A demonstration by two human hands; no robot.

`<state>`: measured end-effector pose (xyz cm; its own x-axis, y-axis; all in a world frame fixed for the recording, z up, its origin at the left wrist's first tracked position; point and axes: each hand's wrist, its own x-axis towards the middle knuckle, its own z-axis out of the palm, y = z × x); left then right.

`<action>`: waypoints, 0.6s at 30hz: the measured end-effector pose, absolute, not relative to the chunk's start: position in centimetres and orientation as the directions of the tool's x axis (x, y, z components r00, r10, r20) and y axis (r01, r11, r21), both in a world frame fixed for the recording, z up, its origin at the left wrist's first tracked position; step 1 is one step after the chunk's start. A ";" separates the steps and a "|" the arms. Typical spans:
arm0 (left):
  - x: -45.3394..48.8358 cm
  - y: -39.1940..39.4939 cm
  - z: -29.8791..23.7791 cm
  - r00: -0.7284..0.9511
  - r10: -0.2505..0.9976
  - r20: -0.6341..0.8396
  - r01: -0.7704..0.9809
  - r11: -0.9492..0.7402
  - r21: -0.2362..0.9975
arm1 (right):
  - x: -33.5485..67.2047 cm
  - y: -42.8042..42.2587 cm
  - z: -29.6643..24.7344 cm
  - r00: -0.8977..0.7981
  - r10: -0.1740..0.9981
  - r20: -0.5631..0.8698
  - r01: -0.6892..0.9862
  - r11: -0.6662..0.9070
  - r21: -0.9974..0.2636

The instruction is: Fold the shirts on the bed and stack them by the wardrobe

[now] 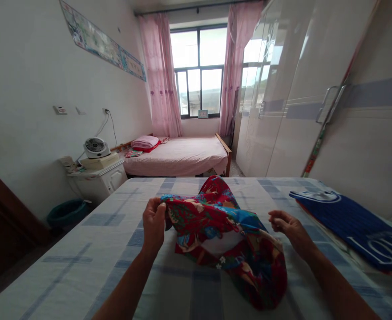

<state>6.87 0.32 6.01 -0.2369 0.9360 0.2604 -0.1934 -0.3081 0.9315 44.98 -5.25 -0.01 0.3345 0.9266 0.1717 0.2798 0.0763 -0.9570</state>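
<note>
A red cloth garment (212,218) with a floral pattern in blue, green and cream is partly lifted above a blue-and-white checked bed sheet (115,266). Its folds bunch up and hide what kind of garment it is. My left hand (155,222) pinches its upper left edge between thumb and fingers. On the opposite side, my right hand (287,226) hovers just off the cloth, fingers loosely bent and apart, with nothing visible in them. The garment's lower right part hangs down in a rounded fold toward me.
A folded dark blue cloth (356,226) with white lettering lies at the right. Glossy wardrobe doors (282,89) line the right wall. Beyond stands a second bed (182,155) with pink bedding. At left are a fan (96,147) on a white cabinet (97,180) and a green bin (67,213).
</note>
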 end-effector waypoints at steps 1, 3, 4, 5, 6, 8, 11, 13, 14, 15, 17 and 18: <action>6.6 0.1 6.0 -0.245 0.948 0.202 -0.245 -0.262 0.934 | 45.0 -5.3 -0.1 0.331 0.934 0.134 0.289 0.035 -0.957; 6.3 -0.2 5.4 -0.199 0.974 0.111 -0.277 -0.165 0.947 | 44.9 -5.3 -0.3 0.315 0.947 0.064 0.324 -0.044 -0.945; 6.3 -0.3 5.0 -0.159 0.984 0.086 -0.253 -0.125 0.959 | 44.9 -5.3 -0.4 0.301 0.952 0.046 0.341 -0.063 -0.938; 6.4 -0.5 4.5 -0.112 0.991 0.069 -0.215 -0.092 0.972 | 44.7 -5.3 -0.5 0.280 0.959 0.038 0.353 -0.066 -0.933; 6.6 -0.6 4.0 -0.061 0.997 0.056 -0.181 -0.066 0.981 | 44.5 -5.3 -0.5 0.254 0.966 0.036 0.360 -0.060 -0.931; 7.1 -1.0 3.4 0.050 0.998 0.026 -0.171 -0.017 0.985 | 44.0 -5.3 -0.1 0.220 0.974 0.052 0.384 -0.037 -0.923; 8.2 -1.6 4.0 0.135 0.991 -0.023 -0.303 0.063 0.951 | 42.4 -5.8 1.6 0.250 0.948 0.195 0.521 0.038 -0.852; 8.7 -1.8 5.3 0.099 0.994 -0.040 -0.409 0.078 0.909 | 40.8 -6.5 3.2 0.217 0.923 0.319 0.646 0.109 -0.756; 8.9 -1.9 6.1 0.070 0.997 -0.035 -0.455 0.063 0.888 | 39.9 -7.0 4.0 0.155 0.921 0.357 0.703 0.151 -0.695; 9.0 -1.9 6.9 0.040 0.999 -0.022 -0.493 0.039 0.869 | 38.9 -7.5 4.7 0.070 0.926 0.372 0.753 0.196 -0.628; 8.9 -1.9 8.3 -0.004 1.000 0.013 -0.540 -0.014 0.841 | 37.3 -8.4 5.4 -0.116 0.932 0.344 0.834 0.280 -0.476; 8.8 -1.9 8.9 -0.022 0.999 0.032 -0.548 -0.038 0.836 | 36.7 -8.7 5.4 -0.185 0.930 0.317 0.863 0.308 -0.400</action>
<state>8.81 -1.89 8.86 -0.0218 0.9993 0.0315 -0.5477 -0.0383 0.8358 36.69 -8.67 5.38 -0.1854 0.9301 0.3170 0.8629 0.3085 -0.4002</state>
